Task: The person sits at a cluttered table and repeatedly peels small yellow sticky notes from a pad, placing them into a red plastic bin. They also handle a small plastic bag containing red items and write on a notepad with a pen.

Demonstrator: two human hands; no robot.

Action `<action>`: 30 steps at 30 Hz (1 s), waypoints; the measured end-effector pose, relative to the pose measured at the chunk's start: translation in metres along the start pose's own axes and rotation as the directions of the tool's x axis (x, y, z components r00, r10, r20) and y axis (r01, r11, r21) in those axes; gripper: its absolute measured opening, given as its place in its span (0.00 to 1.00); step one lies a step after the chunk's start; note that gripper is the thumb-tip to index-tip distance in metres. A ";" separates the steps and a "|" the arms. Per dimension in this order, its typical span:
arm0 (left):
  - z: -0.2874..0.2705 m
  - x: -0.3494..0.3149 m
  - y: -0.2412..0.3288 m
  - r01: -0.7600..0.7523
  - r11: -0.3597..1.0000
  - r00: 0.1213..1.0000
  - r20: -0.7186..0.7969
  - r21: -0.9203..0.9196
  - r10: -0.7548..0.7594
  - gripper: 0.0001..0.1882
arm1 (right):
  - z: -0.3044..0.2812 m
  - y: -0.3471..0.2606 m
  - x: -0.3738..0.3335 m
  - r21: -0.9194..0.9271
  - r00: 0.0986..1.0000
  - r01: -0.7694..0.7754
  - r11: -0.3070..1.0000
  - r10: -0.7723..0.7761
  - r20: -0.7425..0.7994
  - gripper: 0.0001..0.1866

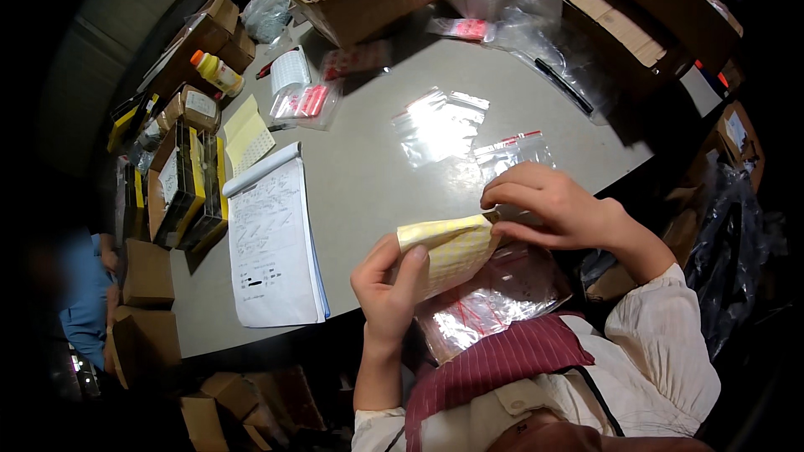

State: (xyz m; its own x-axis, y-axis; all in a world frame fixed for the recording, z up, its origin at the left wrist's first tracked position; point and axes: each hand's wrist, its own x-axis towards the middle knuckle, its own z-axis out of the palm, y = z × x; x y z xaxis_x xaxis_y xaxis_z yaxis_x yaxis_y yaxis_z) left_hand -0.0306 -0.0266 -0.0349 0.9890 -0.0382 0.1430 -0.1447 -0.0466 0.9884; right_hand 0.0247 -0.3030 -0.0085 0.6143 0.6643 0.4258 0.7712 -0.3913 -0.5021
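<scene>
Over the near edge of the grey table [356, 159], a yellow sticker sheet [455, 249] is pinched by the fingers of the left hand [389, 280] and, at its corner, the right hand [553, 205]. The left edge is lined with boxes [191, 184], the far edge with open cartons [377, 2].

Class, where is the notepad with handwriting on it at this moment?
In the head view, the notepad lies on the left part of the table, just below a pale yellow sheet and left of the left hand.
</scene>
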 end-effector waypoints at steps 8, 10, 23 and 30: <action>0.000 -0.002 -0.007 -0.066 0.996 0.991 -0.109 0.058 0.072 0.08 | 0.029 0.005 0.007 -0.020 0.997 0.045 0.999 -0.046 -0.056 0.11; 0.000 -0.002 -0.006 -0.061 0.997 0.990 -0.125 0.047 0.066 0.08 | 0.032 0.005 0.009 -0.003 0.994 0.065 0.998 -0.065 -0.087 0.11; -0.007 0.013 -0.016 -0.160 0.967 0.980 -0.083 0.199 0.179 0.08 | 0.015 0.029 0.027 0.456 0.942 -0.326 0.828 0.245 0.229 0.12; -0.010 0.024 -0.013 -0.203 0.942 0.970 -0.076 0.266 0.230 0.07 | 0.013 0.041 0.044 0.442 0.922 -0.386 0.810 0.329 0.204 0.10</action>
State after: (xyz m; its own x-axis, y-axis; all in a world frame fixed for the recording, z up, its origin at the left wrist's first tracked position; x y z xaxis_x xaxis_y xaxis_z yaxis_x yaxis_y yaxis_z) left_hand -0.0052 -0.0170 -0.0439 0.9285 0.0280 0.3702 -0.3453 -0.3015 0.8888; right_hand 0.0813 -0.2813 -0.0203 0.7858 0.6140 0.0739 0.3132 -0.2920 -0.9037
